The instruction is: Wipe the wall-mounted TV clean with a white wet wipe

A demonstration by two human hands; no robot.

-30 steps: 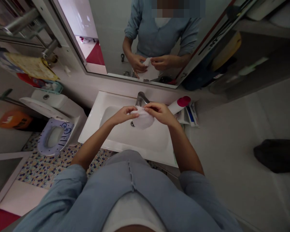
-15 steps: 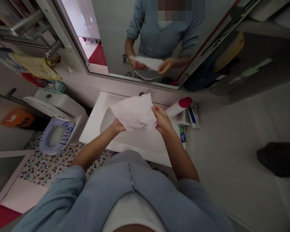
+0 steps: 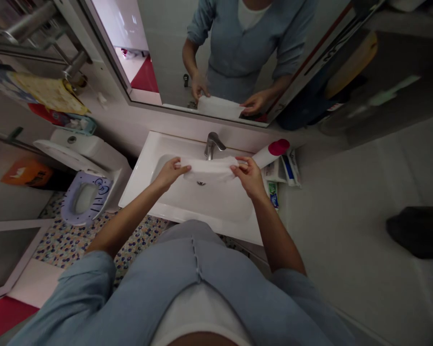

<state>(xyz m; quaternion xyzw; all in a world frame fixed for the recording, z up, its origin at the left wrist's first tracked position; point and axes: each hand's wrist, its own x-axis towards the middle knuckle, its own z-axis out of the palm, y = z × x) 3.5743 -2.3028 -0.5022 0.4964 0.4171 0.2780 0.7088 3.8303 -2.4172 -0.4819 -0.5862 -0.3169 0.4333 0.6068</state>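
Inside the white ceramic washbasin's [image 3: 139,197] span, the left hand [image 3: 171,173] pinches one end of a white soft sheet [image 3: 209,169] between thumb and fingers. The sheet stretches flat above the basin's drain [image 3: 201,183], and the right hand [image 3: 248,177] pinches its other end. A white tube with a red cap [image 3: 270,154] lies just beyond the basin's right edge.

The thin white sheet [image 3: 210,169], lightly creased, stretches lengthwise, its ends pinched by the left hand [image 3: 170,174] and right hand [image 3: 248,178], above the basin [image 3: 142,192].
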